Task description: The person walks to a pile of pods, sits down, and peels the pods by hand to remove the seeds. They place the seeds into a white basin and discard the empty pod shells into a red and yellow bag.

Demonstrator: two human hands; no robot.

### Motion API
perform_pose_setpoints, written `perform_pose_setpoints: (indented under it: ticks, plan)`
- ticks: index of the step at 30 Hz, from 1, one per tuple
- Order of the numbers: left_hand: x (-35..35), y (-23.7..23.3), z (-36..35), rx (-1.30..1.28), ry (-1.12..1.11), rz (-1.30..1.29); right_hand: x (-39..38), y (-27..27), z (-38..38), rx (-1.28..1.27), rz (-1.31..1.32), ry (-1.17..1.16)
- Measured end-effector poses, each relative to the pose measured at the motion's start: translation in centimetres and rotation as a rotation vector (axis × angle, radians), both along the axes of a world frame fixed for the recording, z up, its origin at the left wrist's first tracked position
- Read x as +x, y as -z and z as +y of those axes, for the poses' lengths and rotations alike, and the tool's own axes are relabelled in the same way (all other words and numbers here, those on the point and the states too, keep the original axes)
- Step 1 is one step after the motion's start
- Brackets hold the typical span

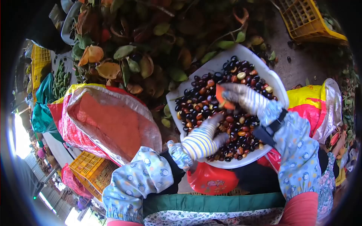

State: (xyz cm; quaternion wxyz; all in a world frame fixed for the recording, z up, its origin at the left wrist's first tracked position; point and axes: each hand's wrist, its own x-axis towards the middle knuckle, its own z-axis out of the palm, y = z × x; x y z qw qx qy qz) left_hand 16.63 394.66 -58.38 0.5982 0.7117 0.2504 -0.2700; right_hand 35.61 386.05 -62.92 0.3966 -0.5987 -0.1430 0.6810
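A white basin (277, 81) holds many glossy dark, brown and a few pale seeds (241, 132). My right hand (245, 98), in a striped glove and partly blurred, is closed on an orange pod piece (222, 97) above the seeds. Left of it and lower, my left hand (203, 139) hovers over or touches the seeds in a striped glove, thumb and fingers apart. Nothing shows between its fingers.
A big heap of pods and leaves (147, 60) lies beyond the basin. An opened red sack (109, 120) is at the left, another sack (313, 105) at the right. Yellow crates (301, 19) stand at the edges. A red stool (213, 180) is below the basin.
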Motion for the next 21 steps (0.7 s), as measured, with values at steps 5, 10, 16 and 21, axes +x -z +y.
perform_pose_setpoints:
  ticks: [5,10,16,21]
  plan:
    - [2.6,0.6,1.2,-0.414,-0.538,-0.099,-0.5,-4.3,-3.4,0.026,0.415,0.19]
    - [4.5,0.5,1.6,-0.79,-0.454,-0.162,-0.8,-6.4,-4.9,0.204,0.174,0.218]
    - [5.8,-2.3,2.0,-0.763,-0.651,-0.406,-1.7,-10.3,-4.2,0.64,-0.348,0.167]
    - [4.0,-3.8,0.7,-0.941,-0.796,-0.408,-2.8,-10.4,-4.6,0.496,-0.463,0.116]
